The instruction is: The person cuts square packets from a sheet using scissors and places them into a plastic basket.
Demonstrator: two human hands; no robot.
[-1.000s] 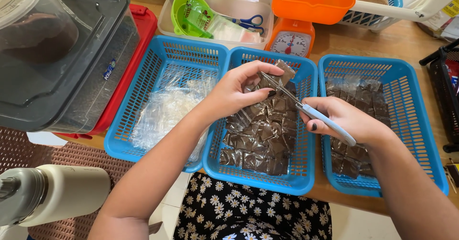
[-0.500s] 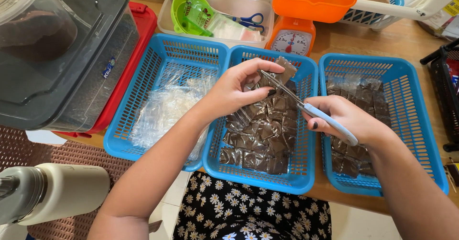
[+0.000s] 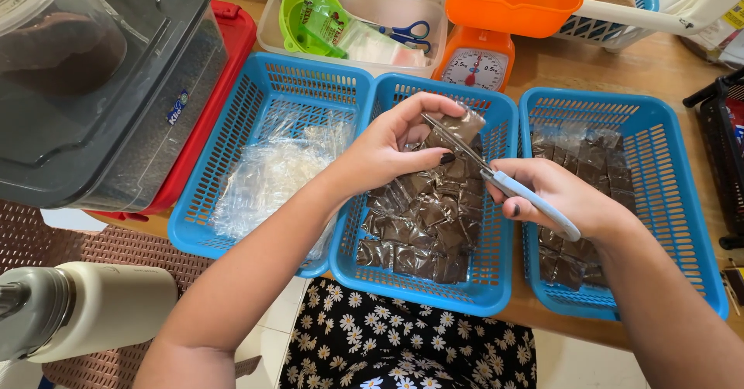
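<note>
Across the far left corner of the wooden worktop [image 3: 666, 63] I saw a large clear bin with a grey lid [image 3: 101, 87], cut off by the frame, its dark contents hard to make out, resting on a red lid [image 3: 221, 71]. Three blue baskets sat side by side along the near edge: the left basket [image 3: 263, 87] held crumpled clear film, the middle basket [image 3: 422, 288] a strip of small brown packets in clear wrap, and the right basket [image 3: 682, 172] more such packets, partly hidden by my right forearm. Behind them stood an orange kitchen scale [image 3: 477, 63], its pan cut off at the top. My left hand [image 3: 387, 145] pinched one brown packet [image 3: 461, 125] above the middle basket; my right hand [image 3: 570, 195] was closed round pale blue scissors [image 3: 504, 180], whose blades met that packet's edge. A cream flask [image 3: 93, 308] lay below the near left corner.
</note>
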